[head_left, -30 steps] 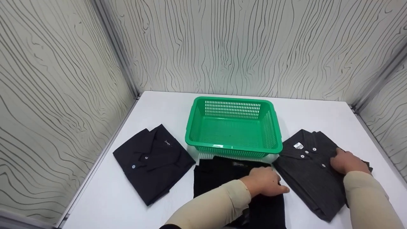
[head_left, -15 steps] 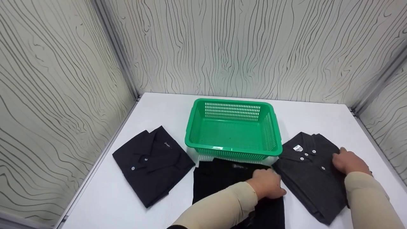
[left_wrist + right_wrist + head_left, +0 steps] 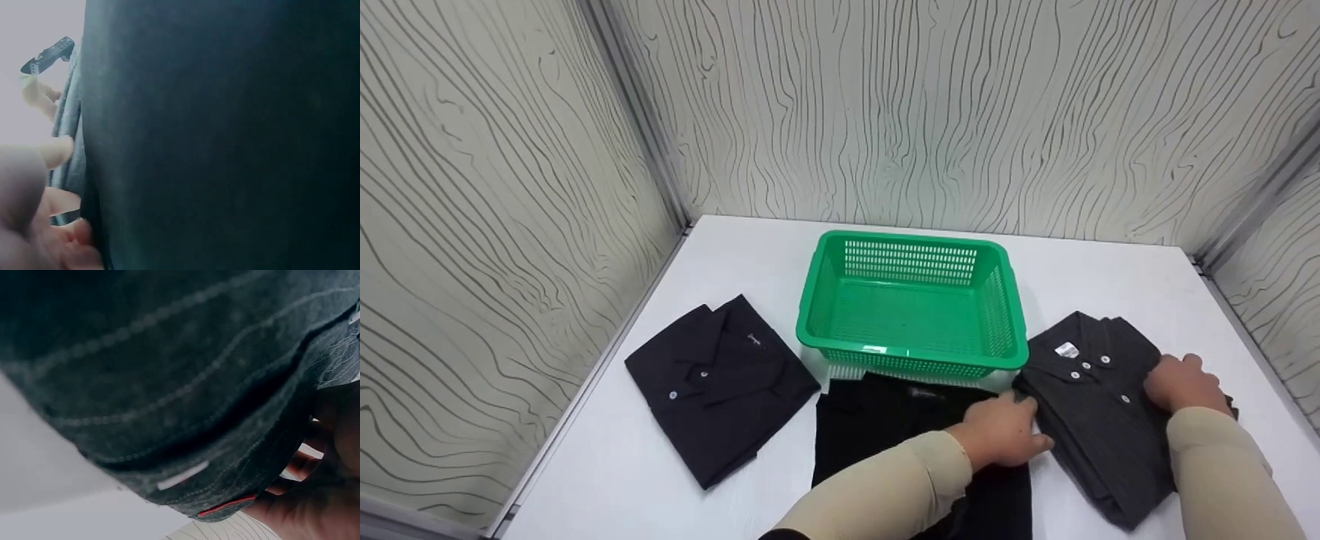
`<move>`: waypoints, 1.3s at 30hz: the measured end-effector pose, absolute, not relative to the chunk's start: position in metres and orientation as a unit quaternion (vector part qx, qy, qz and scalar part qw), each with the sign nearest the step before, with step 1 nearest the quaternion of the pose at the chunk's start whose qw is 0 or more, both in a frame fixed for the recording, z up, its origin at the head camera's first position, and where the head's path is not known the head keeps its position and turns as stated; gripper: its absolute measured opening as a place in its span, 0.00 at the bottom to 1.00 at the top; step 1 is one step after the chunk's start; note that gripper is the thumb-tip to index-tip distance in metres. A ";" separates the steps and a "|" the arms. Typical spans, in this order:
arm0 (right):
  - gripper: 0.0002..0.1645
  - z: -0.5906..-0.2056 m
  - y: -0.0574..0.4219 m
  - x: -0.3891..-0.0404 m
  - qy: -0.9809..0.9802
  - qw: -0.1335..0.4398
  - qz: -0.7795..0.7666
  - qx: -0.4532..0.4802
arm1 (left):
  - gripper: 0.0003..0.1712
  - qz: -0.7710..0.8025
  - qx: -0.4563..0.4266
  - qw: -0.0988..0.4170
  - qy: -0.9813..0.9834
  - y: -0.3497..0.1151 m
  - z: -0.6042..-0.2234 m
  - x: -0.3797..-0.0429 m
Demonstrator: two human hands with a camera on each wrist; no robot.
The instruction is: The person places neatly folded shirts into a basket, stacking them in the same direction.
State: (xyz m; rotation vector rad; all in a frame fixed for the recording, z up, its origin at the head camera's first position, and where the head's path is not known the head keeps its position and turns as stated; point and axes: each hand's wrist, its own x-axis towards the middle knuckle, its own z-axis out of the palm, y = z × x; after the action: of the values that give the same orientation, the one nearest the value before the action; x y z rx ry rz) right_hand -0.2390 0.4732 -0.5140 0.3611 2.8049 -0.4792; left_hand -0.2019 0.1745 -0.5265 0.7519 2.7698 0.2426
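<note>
A folded dark grey shirt (image 3: 1099, 420) with white buttons and a white neck label lies at the right. My left hand (image 3: 1005, 431) grips its left edge, above the folded black garment (image 3: 900, 412) at the front. In the left wrist view, the thumb and fingers of the left hand (image 3: 50, 208) meet the layered edge of the cloth. On the opposite side, my right hand (image 3: 1189, 386) holds the shirt's right edge. The right wrist view has the fingers of that hand (image 3: 304, 478) curled under the grey cloth, their tips partly hidden.
A green plastic basket (image 3: 911, 360) stands behind the black garment, close to the grey shirt's upper left corner. Another folded dark shirt (image 3: 727, 405) lies on the left of the white table (image 3: 607, 465). Patterned panels (image 3: 930, 112) enclose the back and sides.
My left hand has shifted slightly right onto the grey shirt's left edge. That edge has drawn in a little to the right, while the right hand has barely moved.
</note>
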 end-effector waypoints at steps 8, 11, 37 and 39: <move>0.29 -0.516 0.469 -0.240 0.969 0.132 -0.166 0.128 | 0.37 0.319 0.217 0.205 0.899 0.174 -0.522 -0.205; 0.29 -0.517 0.465 -0.242 0.967 0.136 -0.170 0.136 | 0.35 0.422 0.177 0.225 0.860 0.176 -0.522 -0.205; 0.25 -0.527 0.435 -0.226 0.980 0.065 -0.127 0.137 | 0.15 0.530 0.076 0.196 0.822 0.193 -0.534 -0.207; 0.24 -0.525 0.433 -0.226 0.983 0.056 -0.117 0.130 | 0.20 0.509 0.097 0.185 0.835 0.193 -0.535 -0.207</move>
State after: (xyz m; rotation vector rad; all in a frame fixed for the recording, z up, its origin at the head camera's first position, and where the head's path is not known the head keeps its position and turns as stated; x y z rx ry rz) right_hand -0.2255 0.4332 -0.5255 0.3944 2.9820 -0.3534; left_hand -0.2072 0.1926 -0.5345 0.2745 2.3537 1.4332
